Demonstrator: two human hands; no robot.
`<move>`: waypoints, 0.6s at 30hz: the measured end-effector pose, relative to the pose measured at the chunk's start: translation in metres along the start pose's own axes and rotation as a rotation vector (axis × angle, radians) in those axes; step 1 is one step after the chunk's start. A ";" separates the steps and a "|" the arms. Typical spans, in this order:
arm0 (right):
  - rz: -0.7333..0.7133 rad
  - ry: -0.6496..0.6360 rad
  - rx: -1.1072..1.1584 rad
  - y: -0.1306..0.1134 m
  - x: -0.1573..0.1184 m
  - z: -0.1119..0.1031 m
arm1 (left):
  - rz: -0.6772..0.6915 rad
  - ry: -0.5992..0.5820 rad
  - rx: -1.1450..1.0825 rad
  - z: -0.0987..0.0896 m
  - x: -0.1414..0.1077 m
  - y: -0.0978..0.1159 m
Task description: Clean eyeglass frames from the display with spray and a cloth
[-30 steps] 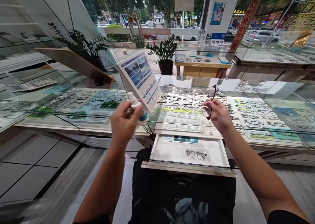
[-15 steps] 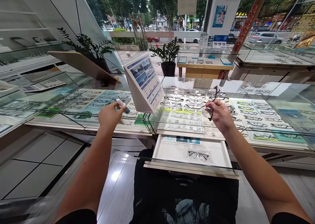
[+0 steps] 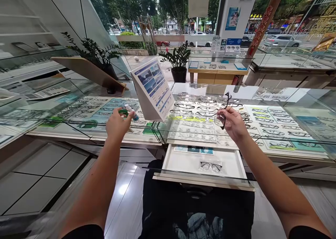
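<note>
On the left, my left hand (image 3: 117, 124) is above the glass counter beside a small bottle (image 3: 132, 112) with a white top and a blue lower part. Its thumb and fingers curve round the bottle. Dark-framed glasses (image 3: 223, 122) are pinched upright in my right hand (image 3: 234, 124), on the right above the display. Rows of glasses (image 3: 183, 106) lie under the counter glass between the hands. Below them, an open white drawer (image 3: 181, 162) holds one pair of glasses (image 3: 211, 166) in a clear bag.
A white stand-up card (image 3: 154, 88) rises from the counter between the hands. Behind it is a potted plant (image 3: 179, 58). A tilted wooden-framed mirror or board (image 3: 89, 72) stands at the left. The drawer's front edge is close to my body.
My left hand has shifted slightly, with its fingers a little more open around the bottle. My right hand has moved slightly left, and the glasses in it have turned a little.
</note>
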State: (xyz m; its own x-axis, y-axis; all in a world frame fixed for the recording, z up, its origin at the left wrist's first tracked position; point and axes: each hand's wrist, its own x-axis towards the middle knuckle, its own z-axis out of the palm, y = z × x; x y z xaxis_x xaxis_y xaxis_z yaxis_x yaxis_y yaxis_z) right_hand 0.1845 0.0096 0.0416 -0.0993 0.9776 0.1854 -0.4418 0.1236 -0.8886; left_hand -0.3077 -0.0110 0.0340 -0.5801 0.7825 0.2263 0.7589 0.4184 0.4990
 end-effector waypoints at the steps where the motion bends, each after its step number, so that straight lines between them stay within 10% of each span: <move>1: 0.000 0.001 0.004 0.000 0.000 0.000 | -0.011 0.014 -0.016 -0.003 -0.005 0.000; 10: 0.008 -0.020 0.018 0.003 0.000 0.000 | 0.077 0.232 -0.102 -0.047 -0.087 0.030; 18: 0.003 0.010 0.037 -0.002 0.003 0.003 | 0.307 -0.277 -0.891 -0.046 -0.122 0.099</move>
State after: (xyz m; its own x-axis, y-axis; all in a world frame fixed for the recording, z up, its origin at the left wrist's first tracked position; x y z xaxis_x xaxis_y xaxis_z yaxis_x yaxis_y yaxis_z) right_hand 0.1824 0.0116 0.0447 -0.0915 0.9797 0.1786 -0.4742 0.1148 -0.8729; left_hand -0.1751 -0.0857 0.0943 -0.2184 0.9271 0.3044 0.2984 -0.2336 0.9254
